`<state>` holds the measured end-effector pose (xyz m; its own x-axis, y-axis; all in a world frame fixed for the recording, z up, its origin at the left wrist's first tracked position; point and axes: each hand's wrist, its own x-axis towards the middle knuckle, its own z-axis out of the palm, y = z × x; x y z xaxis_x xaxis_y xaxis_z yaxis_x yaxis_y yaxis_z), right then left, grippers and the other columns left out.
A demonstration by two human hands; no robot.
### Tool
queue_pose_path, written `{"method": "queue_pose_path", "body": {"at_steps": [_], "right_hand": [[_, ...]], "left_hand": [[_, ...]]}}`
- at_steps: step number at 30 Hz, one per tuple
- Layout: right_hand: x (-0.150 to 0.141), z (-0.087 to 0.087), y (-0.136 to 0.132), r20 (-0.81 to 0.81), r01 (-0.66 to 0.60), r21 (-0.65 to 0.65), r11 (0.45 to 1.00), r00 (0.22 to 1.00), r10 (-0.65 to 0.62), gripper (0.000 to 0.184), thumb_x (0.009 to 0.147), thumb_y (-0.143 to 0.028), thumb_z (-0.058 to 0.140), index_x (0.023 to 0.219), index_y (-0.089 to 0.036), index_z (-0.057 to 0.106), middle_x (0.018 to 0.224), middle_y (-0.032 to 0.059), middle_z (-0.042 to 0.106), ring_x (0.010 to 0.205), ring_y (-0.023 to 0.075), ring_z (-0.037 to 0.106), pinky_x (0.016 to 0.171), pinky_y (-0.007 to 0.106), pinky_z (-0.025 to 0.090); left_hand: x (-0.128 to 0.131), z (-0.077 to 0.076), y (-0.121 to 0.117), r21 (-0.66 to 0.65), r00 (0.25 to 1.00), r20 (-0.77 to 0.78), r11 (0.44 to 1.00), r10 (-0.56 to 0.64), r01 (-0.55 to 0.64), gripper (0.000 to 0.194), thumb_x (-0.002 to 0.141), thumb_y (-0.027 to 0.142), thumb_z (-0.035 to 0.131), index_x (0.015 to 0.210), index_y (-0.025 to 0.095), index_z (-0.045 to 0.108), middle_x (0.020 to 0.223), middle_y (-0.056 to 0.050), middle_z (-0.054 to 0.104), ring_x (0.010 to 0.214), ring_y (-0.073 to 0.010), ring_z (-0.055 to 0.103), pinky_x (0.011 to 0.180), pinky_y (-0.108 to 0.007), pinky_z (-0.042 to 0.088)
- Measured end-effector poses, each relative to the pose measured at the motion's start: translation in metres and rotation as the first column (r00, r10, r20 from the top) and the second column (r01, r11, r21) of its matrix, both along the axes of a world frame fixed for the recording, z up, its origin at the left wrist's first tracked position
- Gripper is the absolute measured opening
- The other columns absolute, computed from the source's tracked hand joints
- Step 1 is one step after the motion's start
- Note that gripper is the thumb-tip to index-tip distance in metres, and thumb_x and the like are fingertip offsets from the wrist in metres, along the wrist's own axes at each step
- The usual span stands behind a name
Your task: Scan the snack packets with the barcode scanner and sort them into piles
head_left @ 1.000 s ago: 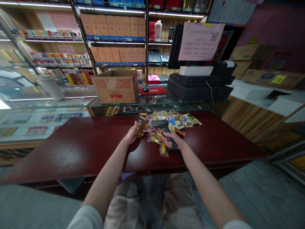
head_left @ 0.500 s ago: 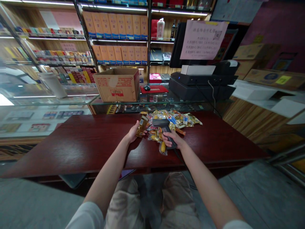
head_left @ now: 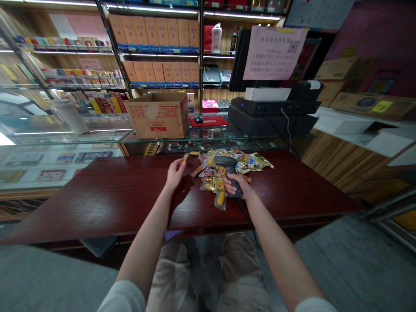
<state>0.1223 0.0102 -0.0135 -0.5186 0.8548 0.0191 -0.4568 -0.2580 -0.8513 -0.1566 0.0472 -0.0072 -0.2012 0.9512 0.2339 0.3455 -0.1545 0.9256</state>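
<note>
My right hand [head_left: 235,187] grips the handle of a black barcode scanner [head_left: 228,164], its head pointing away over a pile of small snack packets [head_left: 227,167] on the dark red table [head_left: 107,199]. My left hand [head_left: 175,172] is raised just left of the pile and pinches a thin brown-and-yellow packet [head_left: 186,157] edge-on between thumb and fingers. A yellow packet [head_left: 221,199] lies nearest me, beside the scanner hand.
A glass display counter [head_left: 97,136] runs behind the table with an open cardboard box [head_left: 158,115] on it. To the right stand a black till and monitor [head_left: 271,110] with a pink notice. Shelves of boxed goods fill the back wall. Cartons sit far right.
My left hand has lifted and turned the brown packet from face-on to edge-on, moving it slightly away from the scanner. The right hand stays on the scanner.
</note>
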Motion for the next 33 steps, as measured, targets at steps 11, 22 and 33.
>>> {"method": "queue_pose_path", "body": {"at_steps": [11, 22, 33], "right_hand": [[0.011, -0.003, 0.013, -0.061, 0.199, -0.062, 0.978, 0.977, -0.202, 0.026, 0.074, -0.034, 0.069, 0.085, -0.022, 0.048, 0.057, -0.0094, 0.042, 0.035, 0.0043, 0.029, 0.032, 0.018, 0.031], [0.008, 0.001, 0.010, -0.024, 0.205, -0.040, 0.978, 0.978, -0.206, 0.028, 0.076, -0.040, 0.068, 0.081, -0.023, 0.046, 0.057, -0.0085, 0.043, 0.035, 0.0052, 0.029, 0.033, 0.020, 0.029], [0.006, 0.005, 0.006, 0.005, 0.117, -0.044, 0.992, 0.993, -0.116, 0.031, 0.079, -0.047, 0.066, 0.090, -0.021, 0.052, 0.059, -0.0084, 0.046, 0.036, 0.0048, 0.029, 0.035, 0.020, 0.028]], "left_hand": [[-0.078, 0.002, -0.010, 0.006, 0.446, -0.846, 0.841, 0.293, -0.541, 0.042, 0.089, 0.039, 0.052, 0.117, 0.010, 0.064, 0.124, -0.027, 0.056, 0.113, -0.0429, 0.053, 0.091, -0.052, 0.039], [-0.083, 0.006, -0.002, 0.009, 0.542, -0.827, 0.966, 0.152, -0.258, 0.038, 0.091, 0.034, 0.047, 0.120, 0.014, 0.063, 0.129, -0.023, 0.057, 0.123, -0.0390, 0.050, 0.105, -0.053, 0.031], [0.046, -0.022, 0.013, -0.063, 0.940, -0.284, 0.982, -0.187, 0.176, 0.031, 0.068, 0.032, 0.081, 0.083, 0.021, 0.056, 0.102, -0.011, 0.057, 0.114, -0.0334, 0.051, 0.104, -0.045, 0.034]]}}
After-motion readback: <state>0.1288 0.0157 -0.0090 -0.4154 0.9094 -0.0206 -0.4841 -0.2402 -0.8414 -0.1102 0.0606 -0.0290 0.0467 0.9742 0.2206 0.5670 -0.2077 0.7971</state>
